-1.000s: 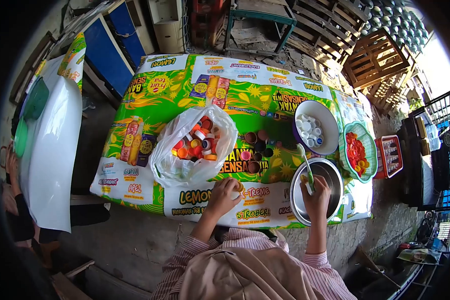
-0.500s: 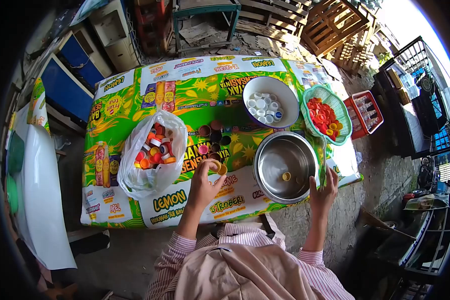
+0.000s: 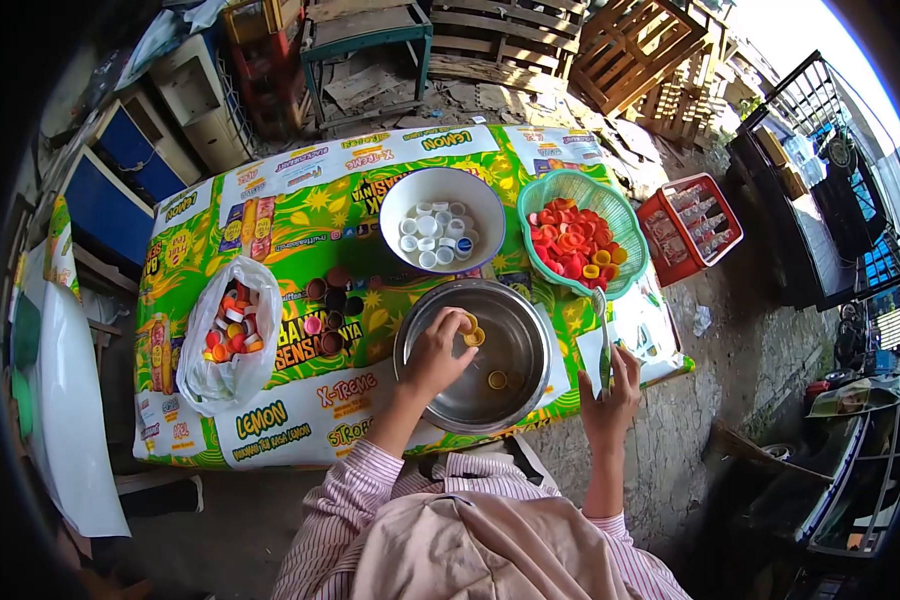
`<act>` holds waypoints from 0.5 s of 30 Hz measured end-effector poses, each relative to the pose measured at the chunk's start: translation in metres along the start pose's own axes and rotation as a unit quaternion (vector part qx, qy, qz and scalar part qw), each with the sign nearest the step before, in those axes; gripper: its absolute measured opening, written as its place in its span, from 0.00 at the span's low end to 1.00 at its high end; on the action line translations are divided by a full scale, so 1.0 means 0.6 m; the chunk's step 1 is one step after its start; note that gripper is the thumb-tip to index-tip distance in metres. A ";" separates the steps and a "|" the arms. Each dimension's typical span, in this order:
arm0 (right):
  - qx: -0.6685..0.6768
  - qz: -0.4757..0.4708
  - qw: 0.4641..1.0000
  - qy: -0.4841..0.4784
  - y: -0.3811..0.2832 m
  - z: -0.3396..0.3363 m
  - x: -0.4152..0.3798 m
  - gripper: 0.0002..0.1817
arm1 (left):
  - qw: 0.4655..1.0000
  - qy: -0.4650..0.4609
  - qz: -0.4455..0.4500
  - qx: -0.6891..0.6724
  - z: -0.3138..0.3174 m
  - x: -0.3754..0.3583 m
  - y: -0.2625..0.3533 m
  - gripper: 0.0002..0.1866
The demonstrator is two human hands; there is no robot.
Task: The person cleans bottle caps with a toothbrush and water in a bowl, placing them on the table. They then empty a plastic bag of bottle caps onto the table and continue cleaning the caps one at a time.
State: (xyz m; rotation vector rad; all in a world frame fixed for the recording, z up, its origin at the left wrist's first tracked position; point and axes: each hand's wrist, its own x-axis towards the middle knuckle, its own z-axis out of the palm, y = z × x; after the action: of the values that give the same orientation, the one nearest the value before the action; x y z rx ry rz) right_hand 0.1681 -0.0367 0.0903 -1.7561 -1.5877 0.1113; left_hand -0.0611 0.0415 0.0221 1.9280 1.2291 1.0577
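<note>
My left hand (image 3: 436,352) is over the steel bowl (image 3: 407,365), its fingers pinching yellow bottle caps (image 3: 473,335). Inside that bowl lies another yellow cap (image 3: 497,380). My right hand (image 3: 612,402), right of the bowl, has thumb and fingers around a slim knife-like tool (image 3: 603,335) pointing toward the green basket (image 3: 536,205). Red and yellow caps (image 3: 572,240) fill the basket. Behind the steel bowl, a white bowl (image 3: 397,190) holds white caps (image 3: 438,233).
A plastic bag (image 3: 210,385) of mixed caps stands at the table's left. Dark caps (image 3: 332,318) and a pink cap (image 3: 313,325) lie beside the steel bowl. A red crate (image 3: 676,258) with bottles stands past the right edge. Wooden pallets (image 3: 630,55) are behind.
My left hand has moved right, from over the tablecloth to over the steel bowl, with the yellow caps. The view has swung right. My right hand stays by the bowl's right side.
</note>
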 end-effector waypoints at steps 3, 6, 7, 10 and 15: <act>0.030 -0.014 0.999 -0.033 0.047 -0.014 0.014 0.29 | 0.995 0.042 0.041 0.078 0.017 0.014 0.005 0.20; 0.044 -0.024 0.996 -0.068 0.087 -0.028 0.040 0.27 | 0.990 0.102 -0.004 0.101 0.017 0.011 0.015 0.13; 0.054 -0.032 0.994 -0.086 0.099 -0.032 0.048 0.27 | 0.985 0.105 -0.019 0.137 0.018 0.002 0.011 0.11; 0.057 -0.057 0.989 -0.122 0.120 -0.043 0.076 0.26 | 0.957 0.116 -0.069 0.258 0.032 -0.026 0.023 0.07; 0.097 -0.069 0.979 -0.165 0.139 -0.050 0.100 0.25 | 0.925 0.048 -0.173 0.335 0.055 -0.069 0.073 0.11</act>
State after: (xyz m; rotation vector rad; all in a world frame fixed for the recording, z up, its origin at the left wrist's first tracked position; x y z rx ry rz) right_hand 0.2657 0.0072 0.0885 -1.5281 -1.8586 0.4955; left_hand -0.0237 -0.0156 0.0292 2.0174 2.1001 0.5841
